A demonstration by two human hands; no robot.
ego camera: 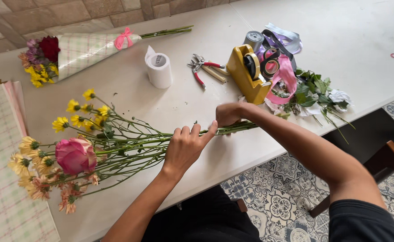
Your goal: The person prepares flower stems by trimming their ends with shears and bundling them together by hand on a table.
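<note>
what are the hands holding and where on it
Both hands grip the bunch of flowers by its stems: the left hand at mid-stem, the right hand near the cut ends.

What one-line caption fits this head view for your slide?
Both hands, left hand and right hand, gather the stems of a loose flower bunch on a white table beside a yellow tape dispenser.
</note>
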